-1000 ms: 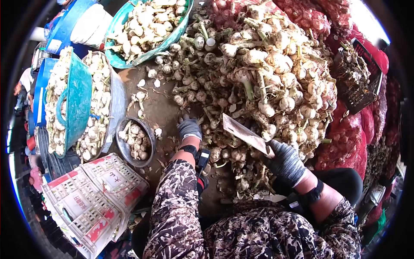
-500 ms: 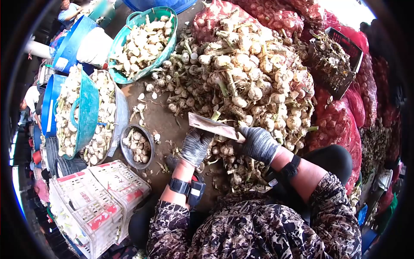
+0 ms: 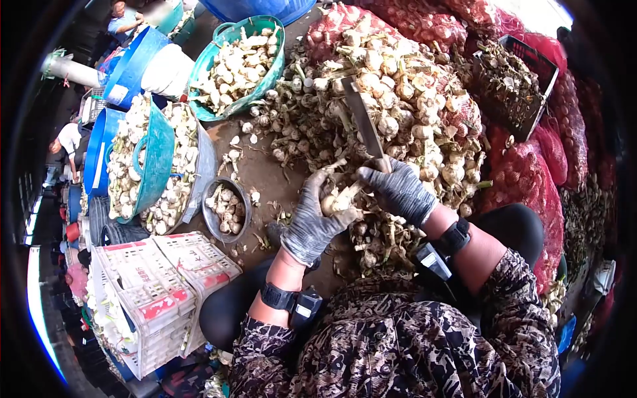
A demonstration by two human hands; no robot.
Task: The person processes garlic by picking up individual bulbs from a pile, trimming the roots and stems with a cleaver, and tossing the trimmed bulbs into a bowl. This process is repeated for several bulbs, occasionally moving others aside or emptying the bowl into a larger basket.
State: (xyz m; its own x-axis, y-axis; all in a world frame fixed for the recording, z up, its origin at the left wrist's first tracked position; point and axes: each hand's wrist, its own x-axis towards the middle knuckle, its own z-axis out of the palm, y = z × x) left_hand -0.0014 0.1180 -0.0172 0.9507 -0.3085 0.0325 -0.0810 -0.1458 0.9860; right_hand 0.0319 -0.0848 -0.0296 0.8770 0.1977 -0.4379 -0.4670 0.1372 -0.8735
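Observation:
My left hand (image 3: 310,222), in a grey-and-white knit glove, has its thumb and fingers curled around a garlic bulb (image 3: 340,201) with a pale stem. My right hand (image 3: 402,191), gloved the same way, grips a knife by its handle. The knife's long flat blade (image 3: 363,119) points up and away, in front of the garlic pile (image 3: 405,106). The two hands are close together, right of the bulb and left of it. Several loose bulbs with stems lie just below the right hand.
Left stand a small grey bowl (image 3: 247,215) of bulbs, teal baskets (image 3: 279,73) of garlic, a grey tub (image 3: 201,174) and white crates (image 3: 142,272). Red mesh sacks (image 3: 527,205) and a dark crate (image 3: 552,83) of scraps are at right. Other people are at far left.
The knife has swung from lying crosswise above my left hand to pointing away from me. My left hand has turned, bringing the held garlic bulb into sight. The camera view has shifted slightly.

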